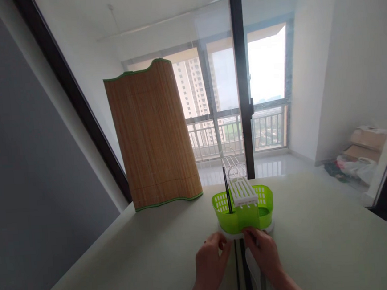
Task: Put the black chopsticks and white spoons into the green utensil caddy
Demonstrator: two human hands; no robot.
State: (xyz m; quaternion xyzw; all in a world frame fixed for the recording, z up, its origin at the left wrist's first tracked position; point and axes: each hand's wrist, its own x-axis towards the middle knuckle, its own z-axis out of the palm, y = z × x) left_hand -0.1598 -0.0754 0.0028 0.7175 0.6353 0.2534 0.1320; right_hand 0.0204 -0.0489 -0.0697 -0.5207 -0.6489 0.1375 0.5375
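Note:
A bright green utensil basket (228,222) with a white rack (241,191) on its top stands on the table. Black chopsticks (228,191) lean upright in its left compartment. At the basket's front left, my left hand (213,257) has its fingers curled in and its thumb pointing forward; what it holds, if anything, is hidden. My right hand (264,249) is closed in a pinch at the basket's front, its fingertips by the white base. Between my hands more dark sticks (237,266) lie lengthwise, beside a pale, long-handled utensil (253,267) partly under my right hand.
A partly rolled bamboo mat (153,139) with green edging stands on the pale table (321,242) at the back left. Behind are a dark-framed glass door (242,78) and a balcony. Boxes and bags (365,154) are piled on the floor at right.

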